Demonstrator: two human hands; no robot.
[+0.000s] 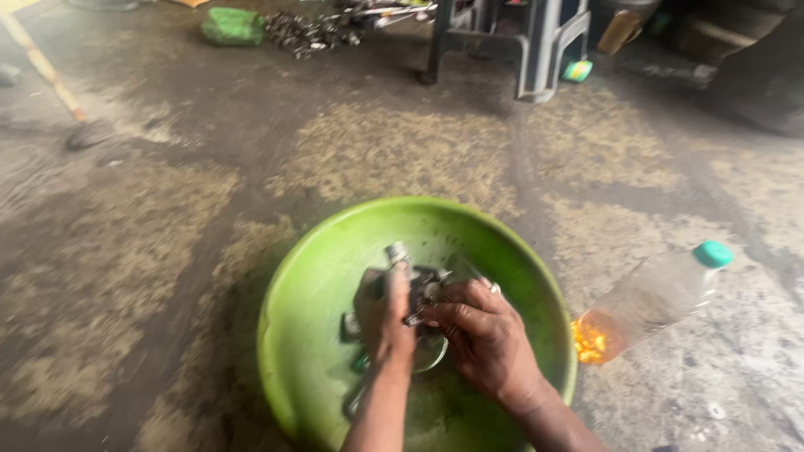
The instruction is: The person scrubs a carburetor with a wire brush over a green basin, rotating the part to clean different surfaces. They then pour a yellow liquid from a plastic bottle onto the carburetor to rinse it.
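Oily floor [167, 251] | green basin [318, 276]: both hands grip metal part [423, 289] | bottle [649, 301] beside

A single head-worn camera looks steeply down and forward from above the person's own arms. It sits close to a green basin [301, 276] at lower centre of the frame, where both forearms enter from the bottom edge. The concrete floor [167, 209] stretches away toward the upper frame, where farther things blur.

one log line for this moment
left hand: grips grimy metal part | right hand: on same part | where: over round green plastic basin | beside: tilted clear plastic bottle, amber liquid
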